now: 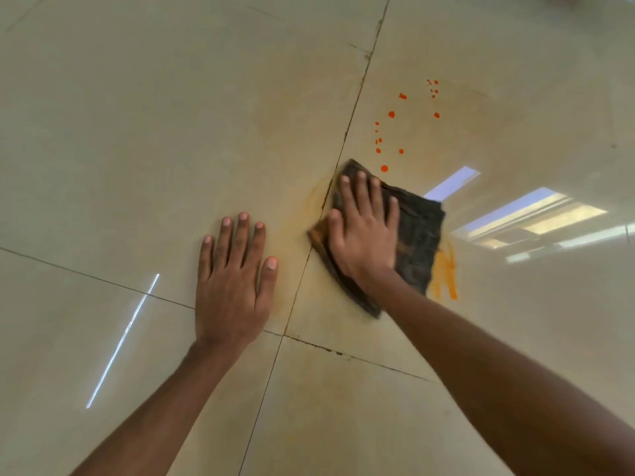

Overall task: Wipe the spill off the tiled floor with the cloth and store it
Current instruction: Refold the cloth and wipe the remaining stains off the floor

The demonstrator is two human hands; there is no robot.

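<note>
Cloth (420,231): looked soft and limp, lay flattened under the spread right hand (364,237), near the splayed left hand (233,286) on the floor (137,132), likely easiest bunched from a free corner.

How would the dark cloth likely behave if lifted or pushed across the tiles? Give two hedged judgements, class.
Probably floppy: the cloth lies folded flat under the right hand, so it should droop when lifted. Likely slides easily, since the floor is glossy and mirrors lights. Possibly damp, given the orange smear beside it.
</note>
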